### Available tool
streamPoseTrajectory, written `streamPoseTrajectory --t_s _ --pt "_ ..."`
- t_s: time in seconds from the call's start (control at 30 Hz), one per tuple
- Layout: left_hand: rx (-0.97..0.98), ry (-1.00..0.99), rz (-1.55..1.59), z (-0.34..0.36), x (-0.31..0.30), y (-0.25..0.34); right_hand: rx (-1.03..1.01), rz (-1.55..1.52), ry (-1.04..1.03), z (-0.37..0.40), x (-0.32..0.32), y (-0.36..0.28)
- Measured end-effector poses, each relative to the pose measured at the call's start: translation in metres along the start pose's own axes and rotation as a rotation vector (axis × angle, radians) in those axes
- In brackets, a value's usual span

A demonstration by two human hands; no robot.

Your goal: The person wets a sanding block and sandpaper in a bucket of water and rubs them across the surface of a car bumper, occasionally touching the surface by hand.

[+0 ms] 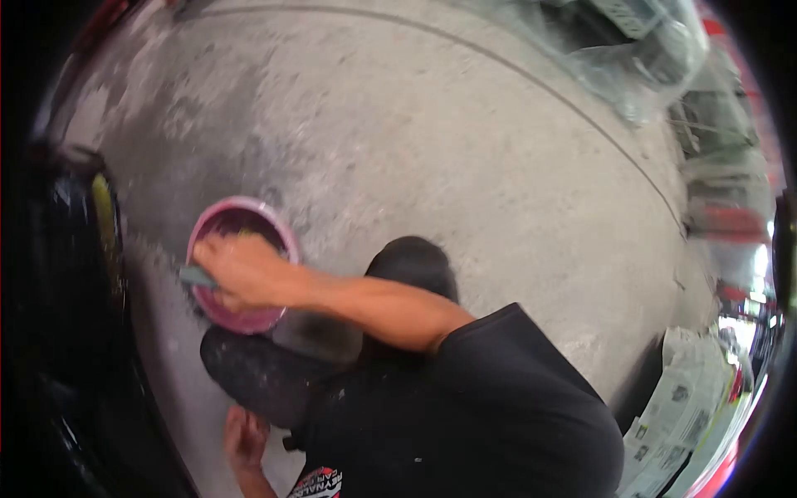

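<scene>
the left hand hangs by the knee, fingers curled, whether around anything i cannot tell; the right hand grips a grey-green pad at the pink bucket's left rim; best held firmly over the opening, sparing the floor beyond any drips

Right arm: stretched from right of centre toward the left of the frame, bared below the upper arm, sloped slightly upward to the left. Right hand: held left of centre, back turned up, palm turned down, fingers bent, slightly blurred. Left hand: lowered at the lower left of the frame, fingers loosely curled, palm partly hidden. Left forearm: cut off by the bottom edge. Legs: folded, with both knees bent.
</scene>
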State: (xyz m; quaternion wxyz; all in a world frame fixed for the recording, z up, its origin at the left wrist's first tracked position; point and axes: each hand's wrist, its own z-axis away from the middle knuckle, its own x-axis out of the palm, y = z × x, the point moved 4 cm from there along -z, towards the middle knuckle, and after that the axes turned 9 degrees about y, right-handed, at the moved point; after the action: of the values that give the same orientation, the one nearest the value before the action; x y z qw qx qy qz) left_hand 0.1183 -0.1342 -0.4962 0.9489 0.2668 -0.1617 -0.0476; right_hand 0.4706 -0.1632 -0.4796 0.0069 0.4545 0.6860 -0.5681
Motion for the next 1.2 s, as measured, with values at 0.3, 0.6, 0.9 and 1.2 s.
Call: streamPoseTrajectory --t_s 0.3,0.6,0.9,1.2 --pt "-0.073 0.404 -0.027 0.101 -0.094 -0.068 0.125 -0.103 0.198 -0.008 -0.044 0.005" --pt "-0.197 0.512 -0.094 0.127 -0.12 -0.085 0.191 -0.116 0.107 0.0 -0.038 0.014" --pt "-0.397 0.572 -0.275 0.171 -0.156 -0.091 0.192 -0.077 0.045 -0.005 -0.022 0.034" --pt "-0.793 0.387 -0.901 0.184 -0.225 -0.038 0.126 -0.102 -0.014 -0.008 -0.013 0.018"
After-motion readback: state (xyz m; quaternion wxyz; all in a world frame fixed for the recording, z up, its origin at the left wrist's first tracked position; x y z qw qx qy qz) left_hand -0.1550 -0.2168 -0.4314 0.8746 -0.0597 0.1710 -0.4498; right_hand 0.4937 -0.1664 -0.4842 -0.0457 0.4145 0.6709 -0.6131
